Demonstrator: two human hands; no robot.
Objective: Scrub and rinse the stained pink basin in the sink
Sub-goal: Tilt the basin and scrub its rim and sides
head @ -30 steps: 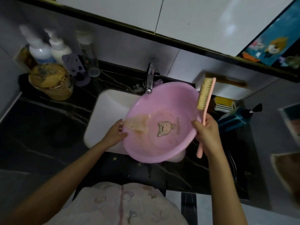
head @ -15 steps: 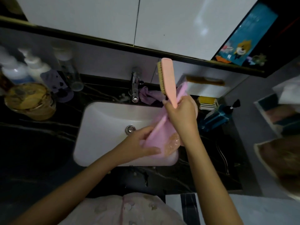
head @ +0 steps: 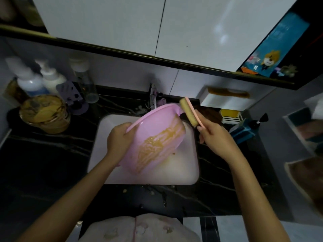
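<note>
Far left: pump bottles blurred, labels unreadable; gold-lidded jar on dark bench. Left hand grips rim of pink basin, fingertips hidden behind rim. Basin held tilted over white sink, with yellow-brown stain streaked across side facing camera. Faucet base hidden behind basin. Right hand curled round pink scrub brush, handle end hidden in fist; bristles just beside basin rim, contact unclear.

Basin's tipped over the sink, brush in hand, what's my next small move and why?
Probably lower the brush onto the yellow-brown streak and scrub: the left hand holds the basin tilted, streak facing up, and the right hand holds the brush off it.
</note>
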